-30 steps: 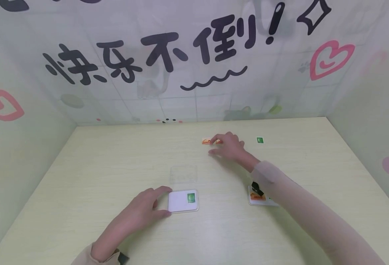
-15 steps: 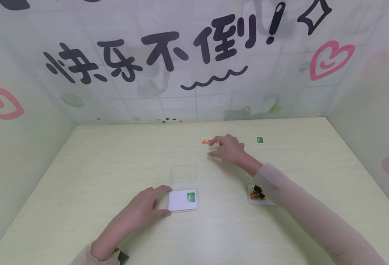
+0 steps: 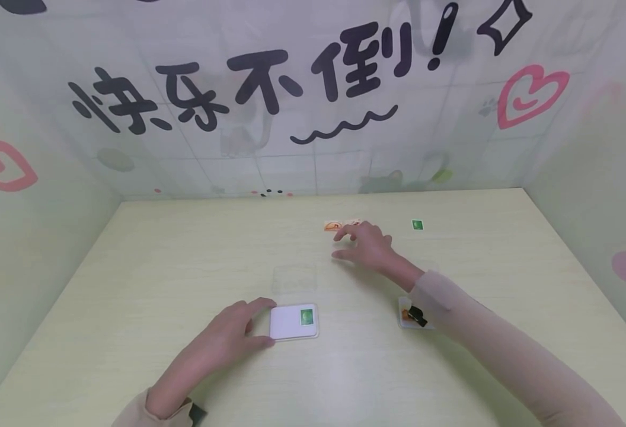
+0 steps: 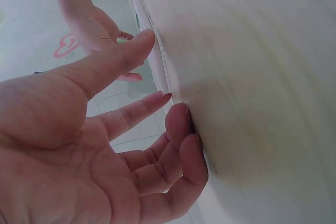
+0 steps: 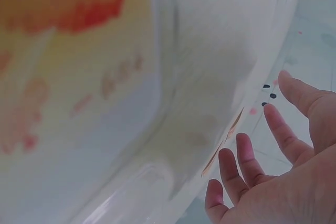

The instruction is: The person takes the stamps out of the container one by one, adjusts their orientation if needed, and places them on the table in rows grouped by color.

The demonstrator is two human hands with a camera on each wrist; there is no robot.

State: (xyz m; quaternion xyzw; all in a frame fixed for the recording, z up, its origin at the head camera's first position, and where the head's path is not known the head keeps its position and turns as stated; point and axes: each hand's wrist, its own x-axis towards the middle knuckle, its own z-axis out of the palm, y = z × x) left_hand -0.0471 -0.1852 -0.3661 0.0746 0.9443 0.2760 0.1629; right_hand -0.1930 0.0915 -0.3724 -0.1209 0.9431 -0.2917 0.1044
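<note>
My left hand holds a white card in a clear case at its left end, thumb and index finger at opposite corners. A green stamp lies on the card's right part. In the left wrist view, the case appears edge-on between thumb and index fingertips. My right hand hovers above the table with fingers spread and nothing between them. Just beyond it lie two orange stamp-like pieces. In the right wrist view, these pieces appear as thin slivers beyond the fingertips.
Another green stamp lies toward the back right. Under my right forearm sits a second card case, partly hidden, with an orange picture. A faint clear rectangle lies behind the held case. Printed cloth walls bound the table.
My right hand has drawn slightly back toward me, uncovering more of the right orange piece. Its forearm covers more of the second case. The left hand stays in place.
</note>
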